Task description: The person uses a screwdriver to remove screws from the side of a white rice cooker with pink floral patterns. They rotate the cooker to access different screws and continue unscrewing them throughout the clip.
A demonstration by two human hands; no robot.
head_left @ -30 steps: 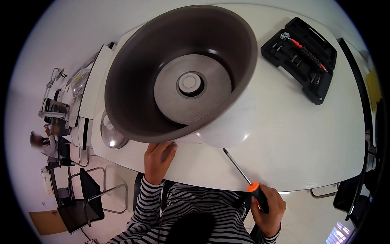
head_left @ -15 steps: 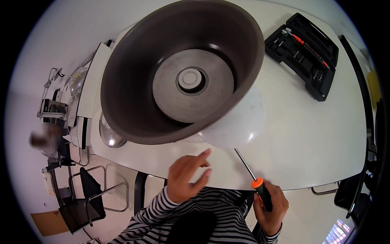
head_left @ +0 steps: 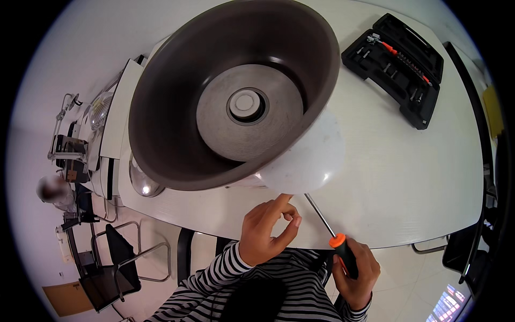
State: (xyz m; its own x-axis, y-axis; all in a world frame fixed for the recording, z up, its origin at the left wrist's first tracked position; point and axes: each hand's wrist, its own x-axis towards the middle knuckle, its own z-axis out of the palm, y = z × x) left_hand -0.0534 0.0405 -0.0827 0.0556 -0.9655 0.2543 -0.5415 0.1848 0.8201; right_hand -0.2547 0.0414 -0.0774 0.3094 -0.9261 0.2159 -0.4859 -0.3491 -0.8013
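A large dark brown rice cooker shell (head_left: 161, 96) lies tipped on the table, its wide mouth facing me, with a round grey heating plate (head_left: 214, 115) and a pale centre button (head_left: 245, 103) inside. Behind its rim bulges a smooth white rounded part (head_left: 314, 155). My right hand (head_left: 357, 273) grips a screwdriver (head_left: 322, 217) by its black handle with an orange collar; the tip ends at the lower edge of the white part, where contact is unclear. My left hand (head_left: 263, 231) holds nothing; its index finger reaches toward that same edge, the thumb apart from it.
An unfolded black tool case (head_left: 394, 70) with an orange-handled tool and bits lies at the far right. A shiny metal bowl-shaped piece (head_left: 144, 180) sits left of the cooker. Chairs (head_left: 120, 257) and another person (head_left: 56, 190) are off to the left.
My left hand has moved right and up, bringing its index fingertip to the edge of the white part. The screwdriver stays almost in place. The view has shifted slightly.
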